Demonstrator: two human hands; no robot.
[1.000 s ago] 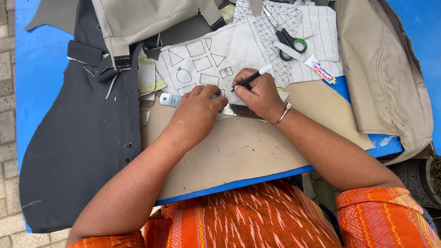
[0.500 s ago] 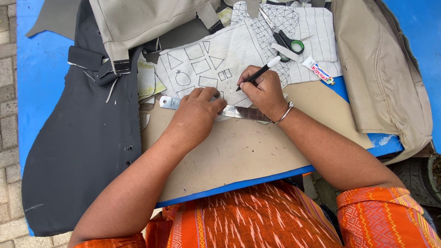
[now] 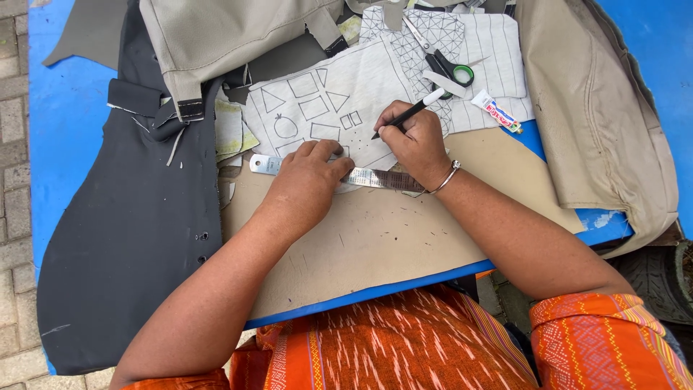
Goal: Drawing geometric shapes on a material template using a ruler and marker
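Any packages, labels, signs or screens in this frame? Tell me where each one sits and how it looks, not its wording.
Small tube: lies slanted on the striped cloth just right of the scissors, slim and flat, white with red and blue print.
No signs or screens show.

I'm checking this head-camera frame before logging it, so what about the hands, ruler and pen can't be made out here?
Head view only:
- Metal ruler: its middle is hidden under the left hand; its markings are too small to tell.
- Pen: the right hand covers its middle; whether the tip touches the grey cloth with drawn shapes is unclear.
- Scissors: blade tips run under cut-off scraps at the top edge.
- Dark fabric: whatever lies beneath it.
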